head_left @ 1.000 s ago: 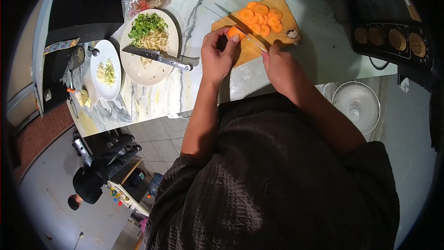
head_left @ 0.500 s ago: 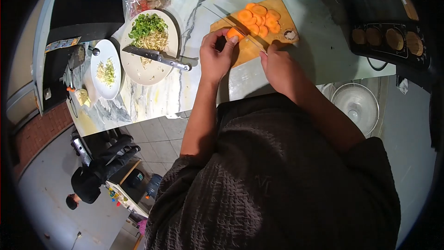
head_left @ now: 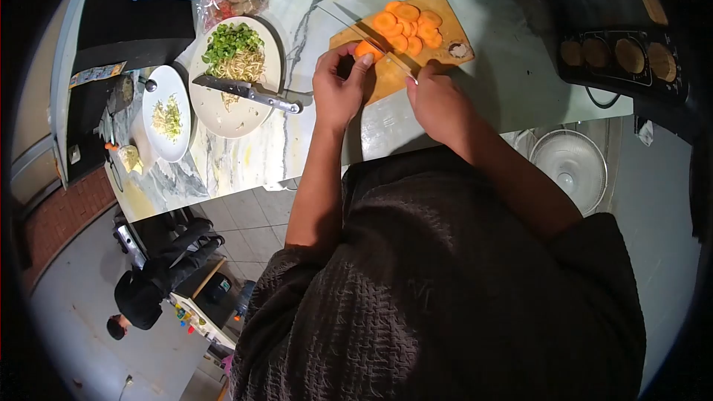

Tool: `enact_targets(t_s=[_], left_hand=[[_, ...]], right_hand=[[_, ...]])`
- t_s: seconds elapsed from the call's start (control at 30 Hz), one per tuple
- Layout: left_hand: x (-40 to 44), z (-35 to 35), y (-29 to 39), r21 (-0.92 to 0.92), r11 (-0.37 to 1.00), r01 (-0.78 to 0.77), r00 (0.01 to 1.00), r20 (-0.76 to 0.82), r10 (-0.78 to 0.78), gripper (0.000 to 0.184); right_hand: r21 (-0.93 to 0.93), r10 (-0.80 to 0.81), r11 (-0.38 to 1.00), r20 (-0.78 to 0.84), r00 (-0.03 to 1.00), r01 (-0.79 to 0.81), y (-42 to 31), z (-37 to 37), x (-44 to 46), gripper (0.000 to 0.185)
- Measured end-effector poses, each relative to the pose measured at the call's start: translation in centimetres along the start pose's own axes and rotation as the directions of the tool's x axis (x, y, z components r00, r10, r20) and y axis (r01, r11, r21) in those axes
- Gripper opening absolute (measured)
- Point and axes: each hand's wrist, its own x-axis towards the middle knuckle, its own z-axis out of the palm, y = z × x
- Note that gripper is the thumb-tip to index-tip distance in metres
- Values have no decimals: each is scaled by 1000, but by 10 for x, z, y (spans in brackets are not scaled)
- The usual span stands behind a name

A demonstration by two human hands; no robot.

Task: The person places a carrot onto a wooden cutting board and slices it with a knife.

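My left hand (head_left: pixel 342 83) is closed around a piece of carrot (head_left: pixel 366 50) at the left part of a wooden cutting board (head_left: pixel 390 87). In my right hand (head_left: pixel 438 100) is the handle of a knife (head_left: pixel 375 43); its thin blade runs to the upper left, along the right side of the carrot. Whether the edge is in the carrot or beside it I cannot tell. Round carrot slices (head_left: pixel 408 26) lie in an overlapping pile on the board, right of the blade. A carrot end (head_left: pixel 459 50) sits near the board's right corner.
Left of the board, a large plate (head_left: pixel 230 120) bears chopped greens and sprouts, with a second knife (head_left: pixel 249 93) across it. Beyond it stands a smaller oval plate (head_left: pixel 167 150). A strainer (head_left: pixel 569 171) lies at lower right. A person (head_left: pixel 141 293) is at lower left.
The whole view has shifted slightly, moving the board and plates a little left in the picture. Both hands keep their grip on the carrot and the knife.
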Motion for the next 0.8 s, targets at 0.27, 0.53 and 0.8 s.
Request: enact_targets(t_s=[0.27, 0.53, 0.8], left_hand=[[5, -3, -4, 20, 1000, 4, 1000, 4, -4, 32], [3, -1, -2, 40, 999, 4, 1000, -3, -4, 31], [6, -3, -4, 33, 999, -28, 999, -23, 28, 31]], right_hand=[[20, -87, 996, -149, 985, 91, 13, 22, 11, 40], [-16, -130, 992, -139, 982, 129, 9, 18, 14, 41], [4, -10, 1000, -64, 998, 11, 8, 11, 12, 43]])
